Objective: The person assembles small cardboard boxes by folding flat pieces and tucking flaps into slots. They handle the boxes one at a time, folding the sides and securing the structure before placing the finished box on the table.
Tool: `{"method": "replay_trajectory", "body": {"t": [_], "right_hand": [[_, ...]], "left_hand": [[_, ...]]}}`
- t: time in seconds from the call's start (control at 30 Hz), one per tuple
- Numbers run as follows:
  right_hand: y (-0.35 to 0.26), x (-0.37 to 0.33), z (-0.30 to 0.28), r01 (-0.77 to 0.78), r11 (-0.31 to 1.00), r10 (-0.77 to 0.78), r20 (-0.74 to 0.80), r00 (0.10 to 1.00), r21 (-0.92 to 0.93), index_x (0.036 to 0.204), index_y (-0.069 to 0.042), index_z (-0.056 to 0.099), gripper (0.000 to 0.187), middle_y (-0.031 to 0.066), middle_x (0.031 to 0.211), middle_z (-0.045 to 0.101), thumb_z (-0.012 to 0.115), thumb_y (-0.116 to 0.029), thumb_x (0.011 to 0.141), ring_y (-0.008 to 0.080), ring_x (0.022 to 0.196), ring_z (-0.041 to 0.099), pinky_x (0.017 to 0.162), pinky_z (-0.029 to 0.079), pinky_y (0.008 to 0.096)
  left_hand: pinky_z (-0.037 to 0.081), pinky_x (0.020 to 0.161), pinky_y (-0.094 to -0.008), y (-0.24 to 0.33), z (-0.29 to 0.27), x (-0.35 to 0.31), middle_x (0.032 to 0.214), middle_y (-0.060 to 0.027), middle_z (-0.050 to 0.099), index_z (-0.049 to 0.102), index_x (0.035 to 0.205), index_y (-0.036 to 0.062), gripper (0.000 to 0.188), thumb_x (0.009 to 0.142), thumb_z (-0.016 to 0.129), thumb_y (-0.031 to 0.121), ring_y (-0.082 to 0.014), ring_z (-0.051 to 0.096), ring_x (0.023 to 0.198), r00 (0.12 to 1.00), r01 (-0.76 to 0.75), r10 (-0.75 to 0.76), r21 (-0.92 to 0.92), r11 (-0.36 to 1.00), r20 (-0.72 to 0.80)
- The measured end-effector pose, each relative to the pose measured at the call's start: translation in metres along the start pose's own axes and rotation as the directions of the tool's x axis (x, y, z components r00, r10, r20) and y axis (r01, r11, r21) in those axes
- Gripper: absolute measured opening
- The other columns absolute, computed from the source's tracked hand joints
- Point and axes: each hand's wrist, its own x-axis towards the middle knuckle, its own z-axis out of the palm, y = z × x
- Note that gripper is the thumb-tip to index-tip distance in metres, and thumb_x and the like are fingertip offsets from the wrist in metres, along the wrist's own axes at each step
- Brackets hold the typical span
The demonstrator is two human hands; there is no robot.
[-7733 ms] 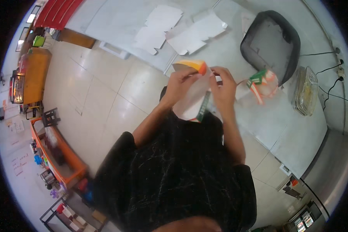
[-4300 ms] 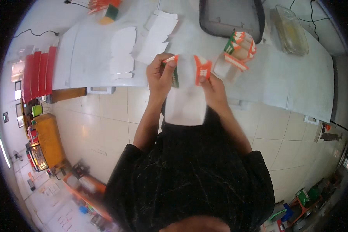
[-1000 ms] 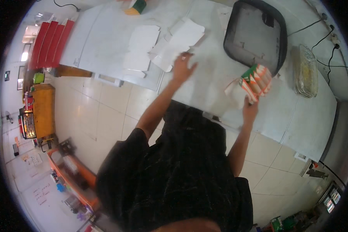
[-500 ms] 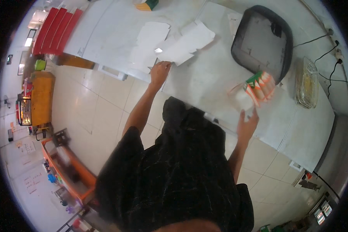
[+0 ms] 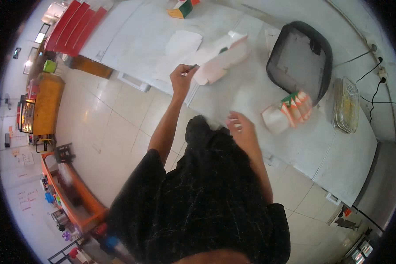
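My left hand (image 5: 181,81) pinches the near end of a flat white carton (image 5: 222,61), which is lifted at an angle and blurred, with a bit of green and orange showing on its far part. Another flat white carton (image 5: 184,42) lies on the table just beyond. My right hand (image 5: 243,130) is over the table's near edge, holding nothing, its fingers loosely bent and apart. To its right, a nested stack of folded orange, white and green cartons (image 5: 290,111) lies on its side, clear of the hand.
A black-rimmed bin (image 5: 272,66) stands at the back right of the white table (image 5: 290,145). Clear plastic containers (image 5: 345,105) are stacked beside it, near wall cables. A yellow and green carton (image 5: 179,9) sits at the far edge; red racks (image 5: 75,28) stand far left.
My right hand has moved left, away from the stacked cartons. My left hand has raised and tilted the flat carton off the table.
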Motion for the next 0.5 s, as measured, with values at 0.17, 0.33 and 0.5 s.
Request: {"method": "replay_trajectory", "body": {"t": [0.17, 0.33, 0.5], "right_hand": [[-0.01, 0.049, 0.03, -0.129, 0.75, 0.16, 0.011, 0.987, 0.649, 0.131, 0.001, 0.049, 0.042, 0.0137, 0.109, 0.065, 0.051, -0.028, 0.101, 0.0207, 0.096, 0.065, 0.076, 0.054, 0.034], [-0.011, 0.061, 0.03, -0.037, 0.696, 0.165, -0.109, 0.98, 0.717, 0.126, 0.005, 0.05, 0.041, 0.0117, 0.107, 0.063, 0.048, -0.029, 0.102, 0.0182, 0.094, 0.064, 0.076, 0.054, 0.0307], [-0.007, 0.053, 0.015, -0.15, 0.704, 0.288, -0.086, 0.954, 0.694, 0.114, -0.001, 0.058, 0.023, 0.0066, 0.1, 0.062, 0.052, -0.018, 0.101, 0.0148, 0.085, 0.062, 0.071, 0.055, 0.0312]], "left_hand": [[0.04, 0.058, -0.034, 0.026, 0.004, -0.047, 0.071, 0.0004, 0.061, 0.069, 0.072, 0.0133, 0.014, 0.066, 0.082, 0.012, -0.018, 0.056, 0.065, 0.818, -0.575, 0.561, 0.189, 0.796, 0.129], [0.04, 0.062, -0.0322, 0.038, 0.009, -0.105, 0.081, 0.0058, 0.066, 0.072, 0.08, 0.0171, 0.021, 0.062, 0.082, 0.013, -0.0166, 0.059, 0.074, 0.776, -0.619, 0.581, 0.119, 0.777, 0.244], [0.045, 0.07, -0.0324, 0.037, 0.0, -0.122, 0.085, 0.0051, 0.067, 0.074, 0.09, 0.0173, 0.026, 0.065, 0.082, 0.012, -0.0177, 0.059, 0.076, 0.762, -0.601, 0.557, 0.041, 0.798, 0.331]]}}
